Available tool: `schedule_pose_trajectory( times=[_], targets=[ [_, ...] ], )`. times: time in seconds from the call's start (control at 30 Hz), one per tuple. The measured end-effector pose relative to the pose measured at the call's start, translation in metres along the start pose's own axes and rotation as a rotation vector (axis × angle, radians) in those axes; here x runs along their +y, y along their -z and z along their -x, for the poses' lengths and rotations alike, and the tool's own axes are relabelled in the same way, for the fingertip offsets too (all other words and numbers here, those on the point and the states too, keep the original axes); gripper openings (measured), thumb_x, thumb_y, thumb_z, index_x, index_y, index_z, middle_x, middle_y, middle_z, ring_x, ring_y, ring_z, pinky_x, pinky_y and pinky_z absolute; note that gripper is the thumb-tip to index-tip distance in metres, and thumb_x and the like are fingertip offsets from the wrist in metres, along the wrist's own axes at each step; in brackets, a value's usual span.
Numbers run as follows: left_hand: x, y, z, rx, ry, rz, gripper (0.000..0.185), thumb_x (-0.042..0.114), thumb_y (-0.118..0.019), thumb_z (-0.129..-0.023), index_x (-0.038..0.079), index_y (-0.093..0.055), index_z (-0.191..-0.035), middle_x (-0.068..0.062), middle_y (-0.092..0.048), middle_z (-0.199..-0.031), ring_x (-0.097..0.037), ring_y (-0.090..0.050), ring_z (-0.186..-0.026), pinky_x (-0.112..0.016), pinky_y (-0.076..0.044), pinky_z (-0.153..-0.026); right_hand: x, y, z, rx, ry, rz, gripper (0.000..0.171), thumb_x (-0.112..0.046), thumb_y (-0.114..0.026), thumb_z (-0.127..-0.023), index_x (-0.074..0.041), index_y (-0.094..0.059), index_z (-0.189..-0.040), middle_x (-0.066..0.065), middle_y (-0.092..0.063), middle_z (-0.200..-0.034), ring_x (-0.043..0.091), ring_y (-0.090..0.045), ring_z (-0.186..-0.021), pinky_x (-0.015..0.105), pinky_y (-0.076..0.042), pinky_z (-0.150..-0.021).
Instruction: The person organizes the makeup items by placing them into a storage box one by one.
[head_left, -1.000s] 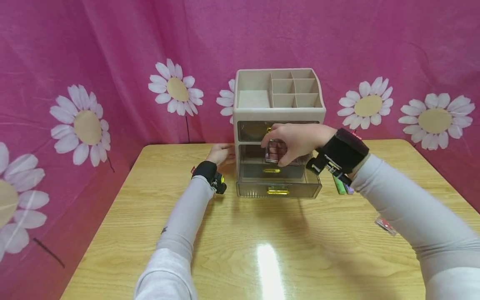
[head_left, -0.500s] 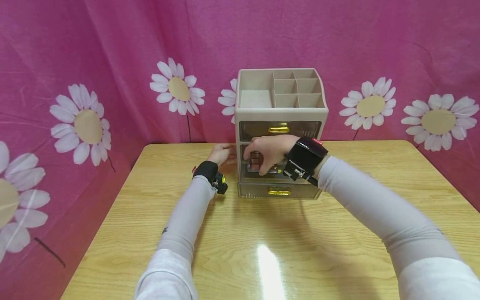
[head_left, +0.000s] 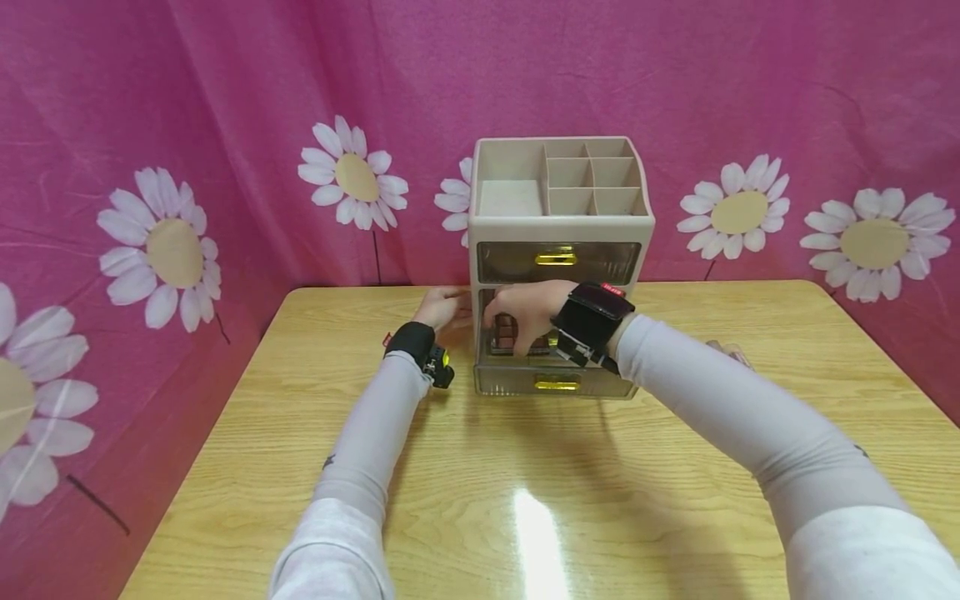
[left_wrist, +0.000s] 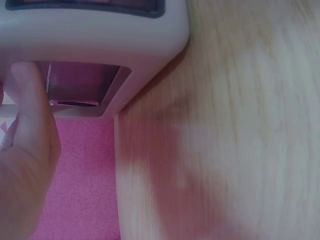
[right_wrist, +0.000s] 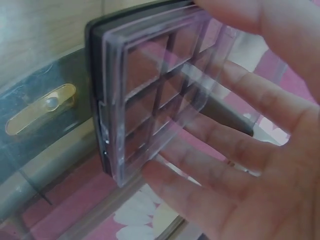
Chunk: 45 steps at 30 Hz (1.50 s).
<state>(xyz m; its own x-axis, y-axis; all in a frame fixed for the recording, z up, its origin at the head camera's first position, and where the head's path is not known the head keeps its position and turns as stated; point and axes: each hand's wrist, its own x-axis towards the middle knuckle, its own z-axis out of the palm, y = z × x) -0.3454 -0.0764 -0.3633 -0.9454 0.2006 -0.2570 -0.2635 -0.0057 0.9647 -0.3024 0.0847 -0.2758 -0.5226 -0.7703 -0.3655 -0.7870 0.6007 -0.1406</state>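
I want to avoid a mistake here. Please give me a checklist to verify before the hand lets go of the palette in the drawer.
1. Right hand grips the eyeshadow palette firmly: ok.
2. Palette lid closed: ok.
3. Middle drawer pulled open: ok.
4. Left hand steadies the organizer at its side: ok.
5. Palette lies flat on the drawer floor: cannot tell.
6. Top drawer shut, out of the way: ok.
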Motion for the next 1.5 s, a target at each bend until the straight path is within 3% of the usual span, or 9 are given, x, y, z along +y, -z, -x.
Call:
schedule_pose_trajectory(
  times=[0.2,0.33,0.43,0.67,0.8,1.03,1.1,1.27,1.5],
  targets=[
    [-0.015,0.006,-0.02,0.018,-0.007,-0.004,0.038,-0.004,-0.039,-0.094,-0.005,-0.043,-0.132,-0.023,-0.05,-0.124,-0.032,-0.053,-0.107,-0.04,-0.044,-0.094,-0.001,-0.002,-0.002,0.0,-0.014,-0.018,0.057,-0.012,-0.076,-0.069,0.001,-0.055,-0.12,0.014,-0.057,-0.117,0.026,-0.051,-0.106,0.035,-0.043,-0.093],
    [-0.05,0.023,-0.068,-0.018,-0.066,0.025,0.033,0.001,-0.05,-0.092,0.001,-0.054,-0.124,-0.018,-0.06,-0.11,-0.028,-0.061,-0.094,-0.037,-0.052,-0.082,0.003,-0.008,-0.004,0.01,-0.027,-0.053,0.058,-0.013,-0.077,-0.069,0.0,-0.054,-0.121,0.014,-0.057,-0.118,0.026,-0.051,-0.107,0.035,-0.043,-0.093],
    [-0.056,0.024,-0.078,-0.004,-0.051,0.019,0.031,0.002,-0.05,-0.092,0.001,-0.055,-0.123,-0.018,-0.06,-0.109,-0.028,-0.061,-0.095,-0.036,-0.052,-0.081,0.008,-0.015,-0.007,0.032,-0.019,-0.061,0.058,-0.014,-0.077,-0.069,0.001,-0.055,-0.121,0.013,-0.057,-0.118,0.025,-0.051,-0.107,0.034,-0.044,-0.092],
    [-0.009,-0.001,-0.008,0.045,0.014,-0.051,0.039,-0.003,-0.038,-0.095,-0.006,-0.041,-0.133,-0.025,-0.048,-0.126,-0.03,-0.053,-0.104,-0.042,-0.042,-0.096,0.014,-0.026,-0.009,0.073,-0.048,-0.059,0.059,-0.017,-0.079,-0.069,-0.003,-0.055,-0.122,0.012,-0.055,-0.116,0.023,-0.051,-0.103,0.034,-0.044,-0.09],
    [-0.005,-0.001,-0.002,0.036,0.003,-0.045,0.038,-0.002,-0.039,-0.095,-0.005,-0.043,-0.132,-0.024,-0.05,-0.124,-0.029,-0.055,-0.101,-0.041,-0.043,-0.095,0.012,-0.027,-0.008,0.097,-0.074,-0.033,0.058,-0.018,-0.08,-0.068,-0.006,-0.056,-0.12,0.012,-0.054,-0.112,0.023,-0.049,-0.099,0.035,-0.045,-0.088],
    [-0.097,0.046,-0.155,-0.003,-0.038,0.014,0.036,0.004,-0.048,-0.093,0.002,-0.05,-0.129,-0.016,-0.061,-0.107,-0.027,-0.062,-0.09,-0.037,-0.054,-0.075,0.007,-0.026,-0.005,0.128,-0.064,0.002,0.057,-0.019,-0.082,-0.066,-0.006,-0.059,-0.117,0.011,-0.056,-0.108,0.023,-0.051,-0.097,0.035,-0.045,-0.087],
    [-0.108,0.051,-0.174,0.004,-0.025,0.017,0.037,0.005,-0.049,-0.093,0.004,-0.049,-0.13,-0.015,-0.06,-0.11,-0.028,-0.062,-0.092,-0.039,-0.054,-0.077,0.007,-0.026,-0.005,0.132,-0.07,0.004,0.058,-0.02,-0.082,-0.066,-0.007,-0.059,-0.118,0.011,-0.057,-0.108,0.023,-0.052,-0.098,0.036,-0.045,-0.087],
    [-0.119,0.056,-0.193,0.015,-0.013,0.011,0.04,0.008,-0.051,-0.092,0.008,-0.047,-0.132,-0.013,-0.06,-0.112,-0.026,-0.062,-0.093,-0.039,-0.054,-0.076,0.009,-0.027,-0.005,0.147,-0.073,0.011,0.059,-0.021,-0.083,-0.065,-0.008,-0.059,-0.118,0.011,-0.058,-0.109,0.023,-0.053,-0.1,0.036,-0.046,-0.088],
    [-0.1,0.05,-0.163,-0.01,-0.029,0.04,0.041,0.004,-0.051,-0.092,0.005,-0.046,-0.133,-0.014,-0.059,-0.109,-0.026,-0.062,-0.09,-0.037,-0.054,-0.075,0.01,-0.023,-0.002,0.142,-0.066,-0.041,0.061,-0.02,-0.083,-0.066,-0.006,-0.056,-0.12,0.011,-0.058,-0.113,0.024,-0.054,-0.1,0.036,-0.046,-0.088]
  ],
)
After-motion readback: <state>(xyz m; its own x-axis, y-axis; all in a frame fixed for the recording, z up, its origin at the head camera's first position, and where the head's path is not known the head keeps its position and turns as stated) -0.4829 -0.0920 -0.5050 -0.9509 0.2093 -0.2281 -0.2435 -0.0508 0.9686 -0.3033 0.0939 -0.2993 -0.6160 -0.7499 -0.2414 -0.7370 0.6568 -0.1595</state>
